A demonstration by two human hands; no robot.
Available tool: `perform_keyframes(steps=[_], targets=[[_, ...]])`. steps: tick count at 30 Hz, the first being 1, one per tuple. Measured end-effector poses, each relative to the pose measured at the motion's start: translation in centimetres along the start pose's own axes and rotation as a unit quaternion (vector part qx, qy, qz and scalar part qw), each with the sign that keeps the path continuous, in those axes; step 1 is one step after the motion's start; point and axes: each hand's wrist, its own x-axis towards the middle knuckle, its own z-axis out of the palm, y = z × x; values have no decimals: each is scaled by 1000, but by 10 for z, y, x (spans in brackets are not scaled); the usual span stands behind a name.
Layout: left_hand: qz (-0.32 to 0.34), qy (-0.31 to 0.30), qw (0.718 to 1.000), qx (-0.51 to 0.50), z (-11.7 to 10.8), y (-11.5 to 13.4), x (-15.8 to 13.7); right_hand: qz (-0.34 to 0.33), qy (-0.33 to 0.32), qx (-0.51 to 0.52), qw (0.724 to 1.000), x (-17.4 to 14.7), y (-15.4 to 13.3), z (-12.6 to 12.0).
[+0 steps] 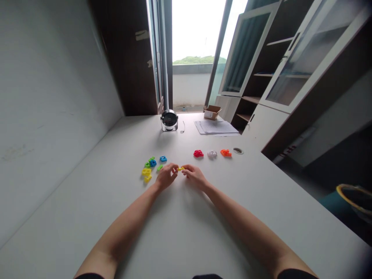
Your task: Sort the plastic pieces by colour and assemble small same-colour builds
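Observation:
Between my two hands is a small yellow plastic piece [181,169], just above the white table. My left hand [167,175] pinches its left end, and my right hand [194,176] closes on the right end. The piece is too small to make out its exact kind. Close to my left hand lie a green piece [159,167], a blue piece [163,159], and a mixed cluster with another blue piece [152,163] and yellow pieces [146,171]. Beyond my right hand sit groups of red pieces [198,154], white pieces [212,154] and orange pieces [226,153].
At the table's far end stands a round black device on a metal bracket [169,120]. Paper sheets [216,127] and an open cardboard box [212,112] lie to its right. A round cable hole [238,150] is near the right edge. A wall [58,97] borders the left.

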Motion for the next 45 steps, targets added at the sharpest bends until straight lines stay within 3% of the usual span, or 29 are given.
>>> perform_keyframes(steps=[10,21,28,38,45], targets=[[21,5,999,32,1,6,-1,-24,-33,-6,999,-4,-13,-3],[-43,-12,999,18,-1,2,-1,-45,-53,52,996,0,-2,1],[-17,-38,999,4,1,-1,-1,-44,-44,40,997,3,5,-1],[32,-13,999,-12,5,-1,-2,-29,-27,43,998,1,-3,0],[14,-22,1000,-3,1,-1,-3,-38,17,66,997,3,5,3]])
